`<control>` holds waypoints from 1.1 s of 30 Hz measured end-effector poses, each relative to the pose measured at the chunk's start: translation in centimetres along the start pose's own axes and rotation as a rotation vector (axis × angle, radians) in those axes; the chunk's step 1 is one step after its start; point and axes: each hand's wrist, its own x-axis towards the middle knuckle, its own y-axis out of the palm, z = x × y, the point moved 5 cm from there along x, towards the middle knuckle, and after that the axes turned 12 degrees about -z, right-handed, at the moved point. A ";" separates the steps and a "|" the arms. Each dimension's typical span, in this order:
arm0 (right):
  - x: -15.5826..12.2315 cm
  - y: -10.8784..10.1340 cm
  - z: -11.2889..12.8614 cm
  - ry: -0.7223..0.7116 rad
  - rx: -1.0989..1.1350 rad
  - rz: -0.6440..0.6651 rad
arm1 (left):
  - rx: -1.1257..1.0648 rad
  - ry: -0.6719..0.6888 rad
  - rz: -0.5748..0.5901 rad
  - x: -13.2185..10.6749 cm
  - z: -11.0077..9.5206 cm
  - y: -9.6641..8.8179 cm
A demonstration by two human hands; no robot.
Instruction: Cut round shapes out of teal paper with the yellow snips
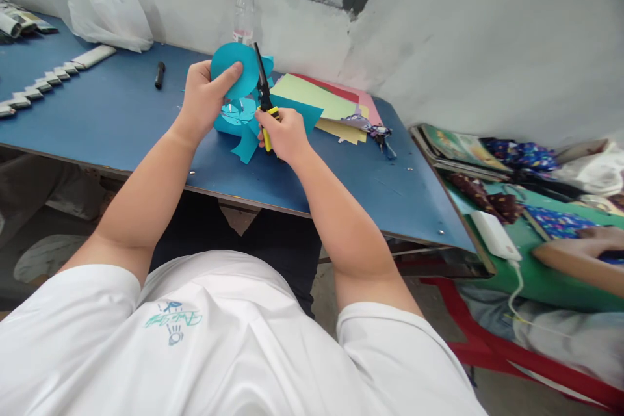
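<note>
Between the thumb and fingers of my left hand (207,94) is a round blue paper disc (237,58), held up above the table. My right hand (285,133) grips black scissors with yellow handles (264,94). Their blades point away from me, close beside the disc's right edge; I cannot tell whether they touch it. Below both hands lie blue paper offcuts (245,146) on the blue table (121,117). A larger blue paper sheet (305,112) lies partly behind my right hand.
Coloured paper sheets (312,94) are stacked at the back, with keys (383,136) beside them. A plastic bottle (244,10) and white bag (110,10) stand along the wall. A black marker (160,75) lies left. Another person's arm (580,257) rests on the green table (550,279).
</note>
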 end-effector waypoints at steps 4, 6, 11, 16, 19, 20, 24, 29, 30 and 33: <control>0.1 0.2 -0.2 0.007 0.017 -0.015 | -0.013 0.006 -0.046 -0.2 0.1 0.1; 0.0 0.4 -0.4 0.024 0.027 -0.017 | -0.019 0.014 -0.095 -0.2 0.1 0.0; -0.2 1.0 -0.6 0.043 0.061 0.011 | 0.002 0.094 -0.121 -0.8 -0.8 0.0; -0.3 1.2 -0.7 0.064 0.088 0.018 | 0.013 0.114 -0.163 -1.9 -2.2 0.0; -0.4 1.2 -0.6 0.067 0.093 0.008 | 0.014 0.121 -0.162 -2.6 -2.8 0.1; -0.4 1.3 -0.6 0.066 0.097 0.005 | 0.013 0.126 -0.162 -2.7 -3.0 0.1; -0.4 1.4 -0.6 0.063 0.116 0.009 | -0.029 0.106 -0.178 -2.9 -3.2 -0.2; -0.3 1.3 -0.4 0.056 0.120 0.012 | -0.031 0.129 -0.161 -2.8 -3.4 -0.3; -0.3 1.2 -0.4 0.051 0.120 0.010 | -0.026 0.136 -0.152 -2.7 -3.4 -0.3; -0.3 1.0 -0.1 0.031 0.116 0.003 | -0.020 0.146 -0.111 -2.6 -3.2 -0.2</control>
